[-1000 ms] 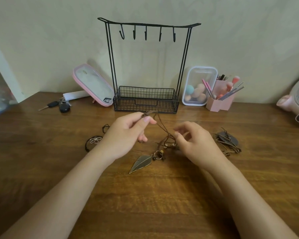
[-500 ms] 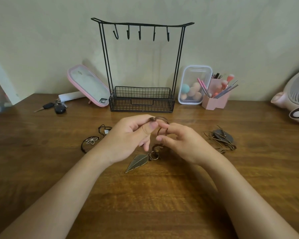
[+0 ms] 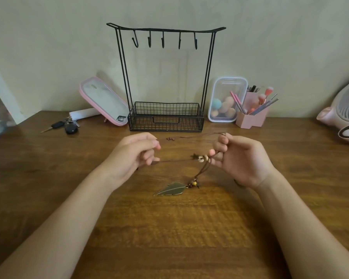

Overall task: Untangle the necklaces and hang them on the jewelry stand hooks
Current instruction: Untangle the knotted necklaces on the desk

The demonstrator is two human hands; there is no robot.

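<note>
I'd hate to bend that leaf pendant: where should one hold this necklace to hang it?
By the brown cord, not the leaf pendant. The left hand and right hand pinch it from opposite sides, holding the loop wide; its top strand could drop over a hook.

Soft, warm, rather dim light, apparently from the right of the grip. Faint shadow cast leftward beside the right forearm and under the leaf pendant just below the grip. Pale sheen on the table nearer than the grip. Slightly soft throughout, the thin cord hardest to resolve. Wide-angle bowing toward the edges, far from the grip.
</note>
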